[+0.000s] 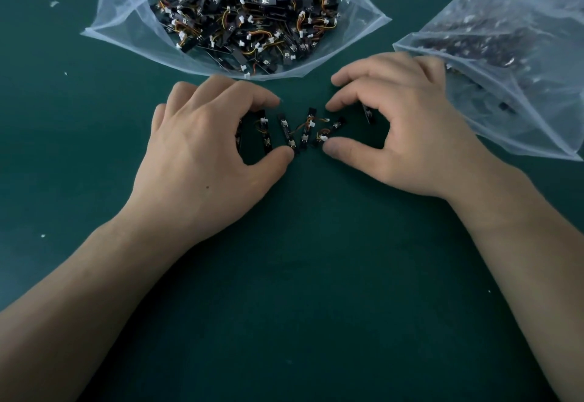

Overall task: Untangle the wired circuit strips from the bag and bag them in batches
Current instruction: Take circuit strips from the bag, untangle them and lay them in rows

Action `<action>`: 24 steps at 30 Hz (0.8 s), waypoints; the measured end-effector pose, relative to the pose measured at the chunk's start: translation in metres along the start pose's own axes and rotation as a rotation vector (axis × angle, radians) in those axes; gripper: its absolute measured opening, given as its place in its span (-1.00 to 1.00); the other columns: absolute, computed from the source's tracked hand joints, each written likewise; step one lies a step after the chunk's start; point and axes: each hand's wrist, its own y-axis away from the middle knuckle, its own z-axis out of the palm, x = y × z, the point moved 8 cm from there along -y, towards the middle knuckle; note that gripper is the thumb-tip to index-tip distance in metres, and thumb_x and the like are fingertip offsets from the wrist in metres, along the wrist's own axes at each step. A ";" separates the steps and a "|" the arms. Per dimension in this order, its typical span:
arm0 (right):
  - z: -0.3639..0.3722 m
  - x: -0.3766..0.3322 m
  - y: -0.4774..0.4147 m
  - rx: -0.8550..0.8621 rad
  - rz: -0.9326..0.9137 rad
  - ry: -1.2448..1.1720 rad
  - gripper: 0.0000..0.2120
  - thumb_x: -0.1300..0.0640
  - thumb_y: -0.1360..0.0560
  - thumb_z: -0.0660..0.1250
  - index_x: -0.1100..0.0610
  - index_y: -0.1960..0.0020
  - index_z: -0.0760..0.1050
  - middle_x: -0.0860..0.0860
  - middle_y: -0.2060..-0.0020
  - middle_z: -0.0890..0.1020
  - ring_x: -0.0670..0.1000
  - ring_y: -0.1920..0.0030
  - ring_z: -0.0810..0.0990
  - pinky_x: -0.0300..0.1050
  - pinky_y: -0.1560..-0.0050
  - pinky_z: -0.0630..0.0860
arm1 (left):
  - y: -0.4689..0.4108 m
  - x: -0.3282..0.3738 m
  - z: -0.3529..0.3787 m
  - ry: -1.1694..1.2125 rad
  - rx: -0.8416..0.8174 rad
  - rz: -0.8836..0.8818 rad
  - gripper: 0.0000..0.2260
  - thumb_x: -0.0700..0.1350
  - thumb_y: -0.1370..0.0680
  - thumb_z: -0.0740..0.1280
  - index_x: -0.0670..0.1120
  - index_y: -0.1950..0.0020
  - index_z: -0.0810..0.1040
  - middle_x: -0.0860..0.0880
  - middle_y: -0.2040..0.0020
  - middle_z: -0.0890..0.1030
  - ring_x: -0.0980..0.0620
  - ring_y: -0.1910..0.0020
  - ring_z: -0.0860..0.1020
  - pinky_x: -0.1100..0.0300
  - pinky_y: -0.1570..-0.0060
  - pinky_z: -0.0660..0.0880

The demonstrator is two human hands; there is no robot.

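Observation:
Several black circuit strips (286,131) with orange and yellow wires and white connectors lie side by side on the green mat (300,275), between my two hands. My left hand (202,161) arches over the left strips, fingertips and thumb down around them. From the other side, my right hand (401,136) arches over the right strips, its thumb beside a white connector. An open clear bag (126,25) full of tangled strips lies just beyond the hands. A second clear bag (518,53) with strips inside lies at the right, behind my right hand.
Small white specks (54,3) dot the mat at the left. The second bag's open mouth sits close to my right knuckles. The mat extends toward me between my forearms.

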 end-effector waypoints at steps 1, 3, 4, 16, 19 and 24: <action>0.000 0.000 0.000 0.000 0.003 0.000 -0.59 -0.33 -0.50 0.36 -0.08 -0.17 0.62 -0.16 -0.32 0.55 -0.07 -0.40 0.40 0.06 -0.42 0.14 | 0.000 0.000 0.000 0.001 0.000 0.000 -0.55 0.28 -0.45 0.38 0.19 -0.31 0.56 0.27 -0.13 0.46 0.11 -0.15 0.32 0.10 -0.25 0.24; 0.000 0.001 0.000 0.000 0.013 -0.007 -0.64 -0.27 -0.51 0.36 -0.08 -0.16 0.62 -0.16 -0.31 0.55 -0.07 -0.40 0.41 0.05 -0.42 0.14 | 0.000 0.000 0.000 0.001 -0.002 0.000 -0.55 0.28 -0.45 0.38 0.20 -0.31 0.56 0.27 -0.13 0.46 0.11 -0.15 0.31 0.11 -0.24 0.23; 0.000 0.001 0.000 0.002 0.018 -0.009 -0.66 -0.24 -0.51 0.36 -0.07 -0.17 0.62 -0.16 -0.31 0.55 -0.07 -0.39 0.41 0.04 -0.42 0.14 | 0.000 0.000 0.000 -0.001 -0.003 -0.001 -0.55 0.28 -0.45 0.38 0.20 -0.31 0.56 0.28 -0.13 0.45 0.11 -0.14 0.31 0.11 -0.24 0.22; 0.001 -0.006 0.000 0.000 0.030 0.028 -0.45 -0.45 -0.46 0.32 -0.02 -0.17 0.56 -0.13 -0.31 0.55 -0.04 -0.38 0.44 0.05 -0.44 0.18 | 0.000 0.000 0.001 -0.006 0.001 0.001 -0.55 0.29 -0.45 0.38 0.21 -0.30 0.56 0.28 -0.13 0.45 0.10 -0.16 0.33 0.13 -0.23 0.21; 0.000 -0.005 0.000 0.022 0.040 0.008 -0.53 -0.40 -0.47 0.34 -0.02 -0.09 0.55 -0.13 -0.29 0.56 -0.04 -0.36 0.46 0.07 -0.42 0.20 | 0.000 0.000 0.001 -0.005 0.003 0.003 -0.56 0.28 -0.45 0.38 0.20 -0.30 0.56 0.28 -0.12 0.45 0.09 -0.16 0.34 0.13 -0.23 0.21; -0.006 -0.005 0.001 0.077 0.054 -0.031 -0.53 -0.41 -0.53 0.23 0.01 0.04 0.51 -0.09 -0.23 0.60 -0.03 -0.31 0.48 0.03 -0.39 0.20 | 0.000 -0.001 0.001 0.002 0.003 0.006 -0.55 0.28 -0.45 0.39 0.20 -0.31 0.56 0.28 -0.12 0.46 0.12 -0.15 0.31 0.13 -0.23 0.21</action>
